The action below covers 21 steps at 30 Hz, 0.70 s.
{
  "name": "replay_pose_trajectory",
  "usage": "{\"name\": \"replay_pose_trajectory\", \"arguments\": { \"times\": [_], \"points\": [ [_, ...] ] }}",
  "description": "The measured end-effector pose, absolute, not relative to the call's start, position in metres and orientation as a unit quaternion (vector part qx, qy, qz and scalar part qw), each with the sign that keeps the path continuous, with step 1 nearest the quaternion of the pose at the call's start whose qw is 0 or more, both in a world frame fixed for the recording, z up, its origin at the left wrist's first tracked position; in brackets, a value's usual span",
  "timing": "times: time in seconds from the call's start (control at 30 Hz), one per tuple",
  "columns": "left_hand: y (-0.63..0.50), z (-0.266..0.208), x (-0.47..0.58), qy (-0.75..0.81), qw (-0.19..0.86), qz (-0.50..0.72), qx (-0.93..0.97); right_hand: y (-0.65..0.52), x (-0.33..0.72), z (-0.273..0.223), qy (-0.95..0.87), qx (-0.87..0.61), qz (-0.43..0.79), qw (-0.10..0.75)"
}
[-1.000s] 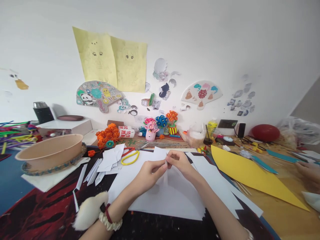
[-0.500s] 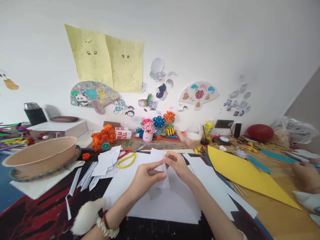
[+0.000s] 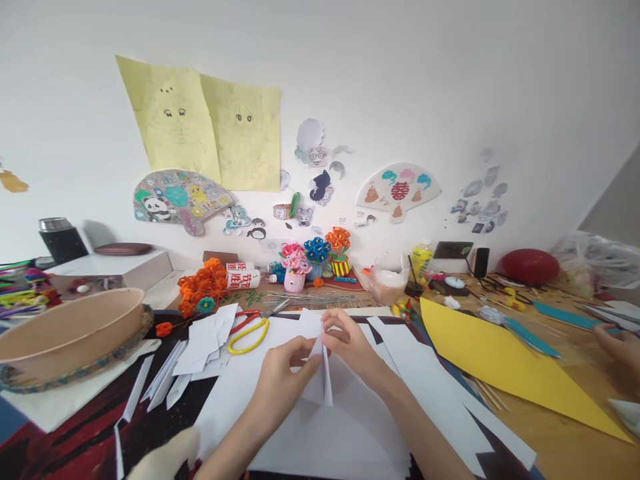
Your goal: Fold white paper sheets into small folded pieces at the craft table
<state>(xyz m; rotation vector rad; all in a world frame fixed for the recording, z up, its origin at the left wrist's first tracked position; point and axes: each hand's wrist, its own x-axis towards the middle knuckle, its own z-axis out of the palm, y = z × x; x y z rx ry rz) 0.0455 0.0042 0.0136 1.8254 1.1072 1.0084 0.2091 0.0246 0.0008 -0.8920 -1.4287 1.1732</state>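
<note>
A small folded piece of white paper [image 3: 326, 380] stands up between my two hands, over a stack of white sheets [image 3: 270, 443]. My left hand [image 3: 287, 370] pinches it from the left, thumb and fingertips at its upper part. From the right, my right hand [image 3: 347, 340] grips the fold near its top, fingers curled in. Left of the stack lie cut white paper pieces [image 3: 206, 343] and narrow folded strips [image 3: 163, 380]. Scissors [image 3: 250, 337] with a yellow and red handle rest beside the cut pieces.
A beige basin [image 3: 75, 327] stands at the left. Orange pipe-cleaner flowers [image 3: 203, 287] and small flower pots [image 3: 295, 281] line the back. Yellow card [image 3: 505, 367] lies at right, near another person's hand [image 3: 620, 343] at the far edge.
The view has shifted slightly. The folded paper now shows more edge-on, its lower end nearer me. The other person's hand at the right has moved and now shows more sharply.
</note>
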Motion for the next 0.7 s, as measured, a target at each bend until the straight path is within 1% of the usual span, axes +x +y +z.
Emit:
{"name": "replay_pose_trajectory", "arguments": {
  "times": [0.07,0.13,0.17,0.23,0.33,0.4,0.47,0.53,0.6,0.7],
  "points": [
    [0.005,0.018,0.041,0.461,0.323,0.387,0.730,0.022,0.209,0.003,-0.614,-0.397,0.440,0.521],
    [0.005,0.024,0.037,0.475,0.276,0.385,0.741,0.021,0.209,0.005,-0.647,-0.423,0.387,0.503],
    [0.005,0.027,0.034,0.476,0.265,0.383,0.746,0.020,0.209,0.006,-0.661,-0.430,0.370,0.491],
    [0.005,0.035,0.030,0.467,0.275,0.371,0.754,0.020,0.210,0.009,-0.678,-0.422,0.371,0.473],
    [0.007,0.047,0.022,0.445,0.351,0.357,0.742,0.018,0.213,0.013,-0.684,-0.370,0.443,0.446],
    [0.008,0.052,0.016,0.455,0.421,0.360,0.697,0.015,0.215,0.016,-0.680,-0.338,0.499,0.416],
    [0.009,0.056,0.009,0.463,0.499,0.359,0.639,0.011,0.220,0.020,-0.668,-0.314,0.557,0.381],
    [0.010,0.057,0.001,0.455,0.549,0.353,0.605,0.008,0.224,0.023,-0.652,-0.293,0.615,0.334],
    [0.012,0.057,-0.008,0.446,0.546,0.334,0.626,0.005,0.227,0.024,-0.650,-0.279,0.648,0.282],
    [0.015,0.056,-0.018,0.437,0.457,0.255,0.731,0.004,0.226,0.024,-0.663,-0.286,0.649,0.242]
  ]
}}
